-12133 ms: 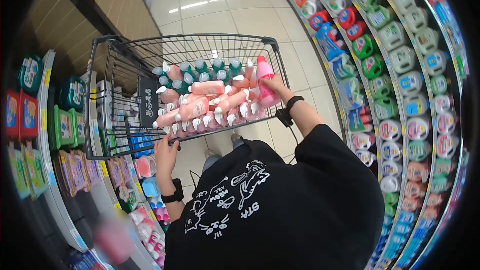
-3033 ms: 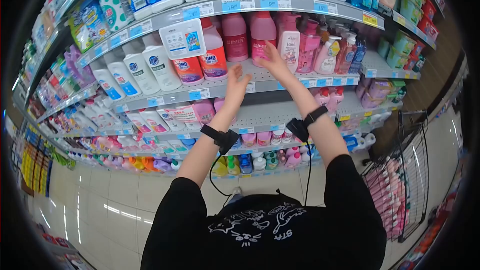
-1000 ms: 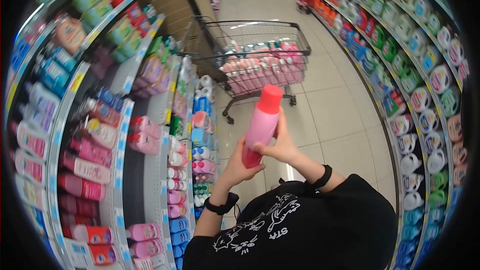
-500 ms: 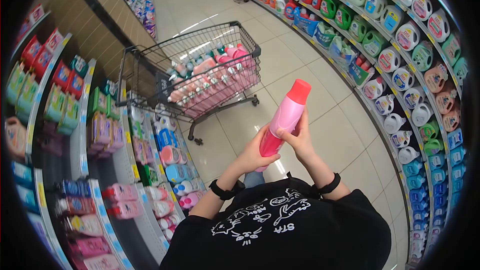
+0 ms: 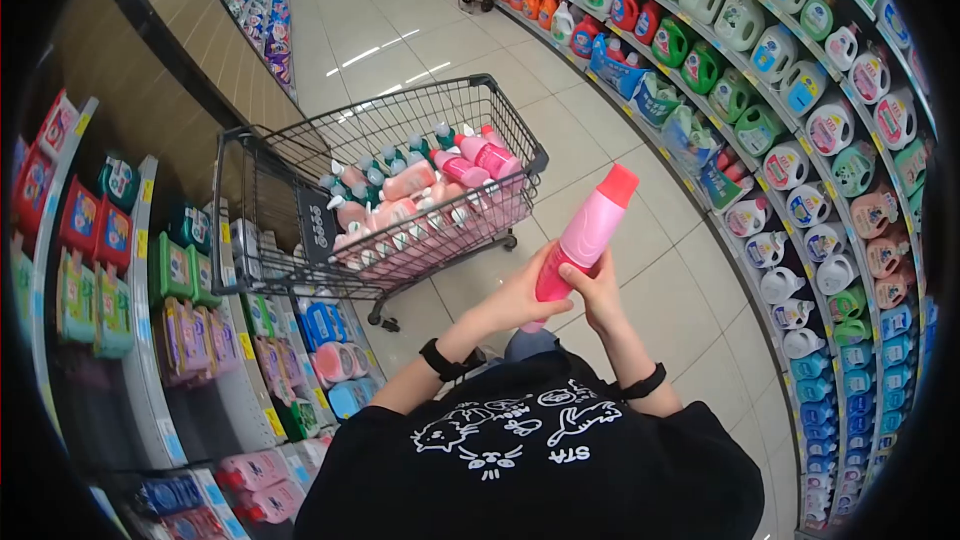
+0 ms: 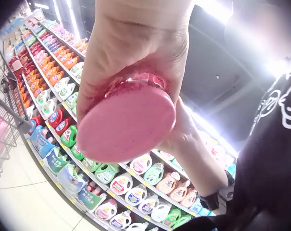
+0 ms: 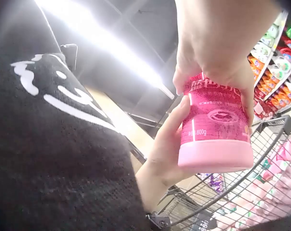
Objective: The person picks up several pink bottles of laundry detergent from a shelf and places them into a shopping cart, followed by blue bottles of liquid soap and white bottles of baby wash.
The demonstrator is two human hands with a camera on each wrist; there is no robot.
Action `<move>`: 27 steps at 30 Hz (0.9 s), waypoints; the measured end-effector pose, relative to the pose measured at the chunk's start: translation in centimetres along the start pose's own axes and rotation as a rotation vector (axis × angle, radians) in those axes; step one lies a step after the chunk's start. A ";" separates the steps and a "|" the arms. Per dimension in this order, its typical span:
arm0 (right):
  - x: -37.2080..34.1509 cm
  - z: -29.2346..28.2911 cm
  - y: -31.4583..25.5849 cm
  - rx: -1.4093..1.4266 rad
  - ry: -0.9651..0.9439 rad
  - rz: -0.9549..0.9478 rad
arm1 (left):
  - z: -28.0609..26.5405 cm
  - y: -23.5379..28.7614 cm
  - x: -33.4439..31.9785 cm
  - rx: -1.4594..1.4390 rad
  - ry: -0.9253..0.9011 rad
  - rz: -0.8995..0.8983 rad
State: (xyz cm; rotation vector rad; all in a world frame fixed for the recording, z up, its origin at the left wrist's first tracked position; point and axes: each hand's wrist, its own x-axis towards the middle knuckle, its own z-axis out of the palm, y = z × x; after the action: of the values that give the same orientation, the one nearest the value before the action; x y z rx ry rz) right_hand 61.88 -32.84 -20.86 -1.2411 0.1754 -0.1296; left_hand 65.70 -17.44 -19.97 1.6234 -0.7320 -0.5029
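A pink bottle (image 5: pixel 590 230) with a red cap is held in front of the body, tilted with its cap up and to the right. The left hand (image 5: pixel 527 292) grips its lower part from the left, and the right hand (image 5: pixel 600 292) grips it from the right with the thumb across the label. In the left wrist view the round pink base (image 6: pixel 128 126) faces the camera below the left hand (image 6: pixel 136 48). The right wrist view shows the label and base of the bottle (image 7: pixel 215 127) under the right hand (image 7: pixel 217 43).
A wire shopping cart (image 5: pixel 385 95) stands ahead to the left, holding many bottles, with pink bottles (image 5: pixel 487 156) lying on top. Shelves of detergent (image 5: pixel 745 120) curve along the right. Another shelf unit (image 5: pixel 150 340) is on the left. Tiled floor (image 5: pixel 570 140) lies between.
Since a second ago, the view has turned, bringing the cart larger and further left. Both hands still hold the bottle. Earlier, the hands reached toward a shelf of pink bottles.
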 end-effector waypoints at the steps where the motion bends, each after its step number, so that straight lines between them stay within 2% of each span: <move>1: 1.0 0.1 0.3 -0.013 0.000 0.002 | -0.8 -0.5 0.4 0.013 -0.013 0.013; 4: 4.5 1.0 0.3 -0.047 -0.015 0.038 | -3.6 -1.7 1.7 -0.186 -0.045 -0.097; 7: 10.1 1.6 0.6 -0.090 -0.036 0.083 | -7.6 -4.4 3.1 -0.258 0.030 -0.158; 8: 12.7 1.9 0.5 -0.119 -0.047 0.114 | -9.2 -5.6 3.1 -0.236 0.108 -0.170; 10: 17.8 2.6 0.5 -0.194 -0.110 0.188 | -12.4 -8.4 3.1 0.157 0.331 -0.113; 12: 23.9 3.4 0.3 -0.280 -0.222 0.238 | -15.5 -10.9 3.0 0.519 0.528 -0.181; 13: 26.7 4.2 0.4 -0.362 -0.261 0.157 | -16.7 -11.2 3.4 0.475 0.610 -0.258; 15: 31.9 5.6 1.8 -0.508 -0.337 -0.014 | -18.9 -16.5 3.6 0.625 0.763 -0.369; 16: 34.3 6.2 2.9 -0.534 -0.409 0.008 | -19.7 -19.3 3.6 0.710 0.839 -0.425; 18: 39.9 7.7 5.6 -0.574 -0.571 0.003 | -20.0 -22.2 3.5 1.033 0.583 -0.777; 19: 42.6 8.5 7.3 -0.582 -0.698 0.058 | -19.5 -23.0 3.6 1.231 0.707 -0.673; 20: 45.5 9.0 10.0 -0.601 -0.840 0.095 | -19.4 -24.7 3.6 1.220 0.708 -0.661; 21: 48.4 8.1 15.4 -0.641 -0.855 0.050 | -19.4 -24.9 3.8 1.183 0.763 -0.661; 22: 53.1 6.9 23.4 -0.843 -1.055 -0.097 | -19.4 -23.3 4.3 1.173 0.873 -0.625; 24: 53.5 7.4 25.2 -1.074 -0.991 0.078 | -19.6 -20.9 4.7 1.022 0.768 -0.796; 25: 53.6 7.8 26.0 -1.190 -0.964 0.167 | -19.7 -21.3 4.6 1.029 0.823 -0.771; 26: 51.4 10.4 21.5 -1.290 -0.910 0.344 | -19.1 -22.2 4.7 1.026 0.874 -0.754; 27: 51.4 9.7 23.4 -1.151 -0.911 0.380 | -18.2 -22.7 4.7 1.026 0.926 -0.742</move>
State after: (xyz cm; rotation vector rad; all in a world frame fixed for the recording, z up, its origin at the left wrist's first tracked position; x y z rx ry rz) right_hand 114.25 -26.27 -43.19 -2.2353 -0.3735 0.9889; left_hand 85.58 -6.16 -38.54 2.7690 0.4593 0.2381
